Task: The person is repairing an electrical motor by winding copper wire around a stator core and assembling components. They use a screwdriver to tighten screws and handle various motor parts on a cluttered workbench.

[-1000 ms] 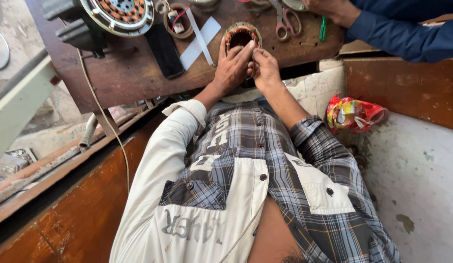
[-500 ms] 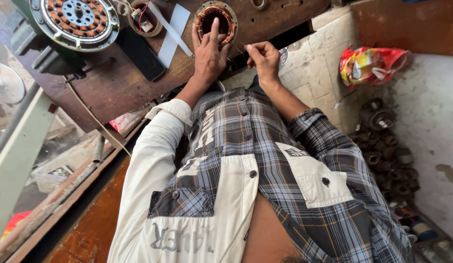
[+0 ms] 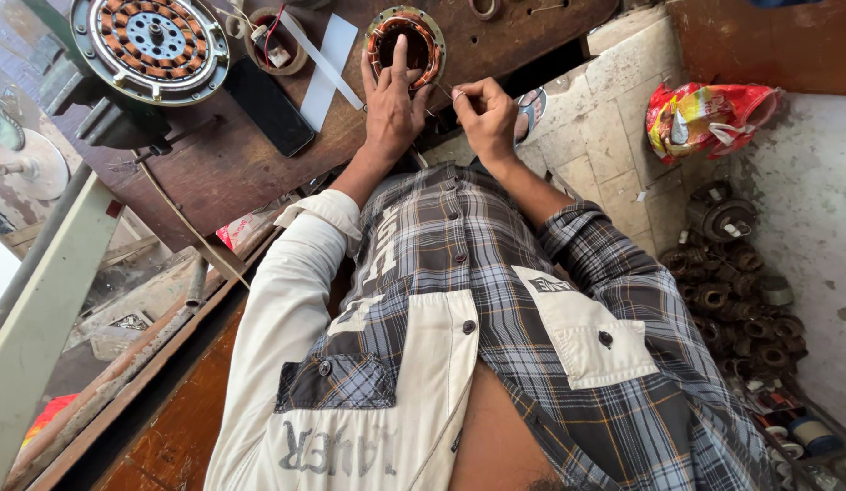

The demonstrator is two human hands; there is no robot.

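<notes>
I wear a button-up shirt [image 3: 459, 300] pieced from two fabrics. Most of it is a plaid in grey, dark blue and white with thin orange lines. My left sleeve [image 3: 287, 300] is plain cream, folded back into a cuff near the forearm, and cream panels run down the front, carrying faded grey block lettering. My right sleeve [image 3: 596, 264] is plaid and pushed up above the elbow. A cream chest pocket [image 3: 591, 336] sits on the plaid side, closed with a dark button and marked by a small dark label; a dark checked pocket sits on the cream side. Dark round buttons run down the placket, and the lowest part hangs unbuttoned. My hands and forearms are bare.
</notes>
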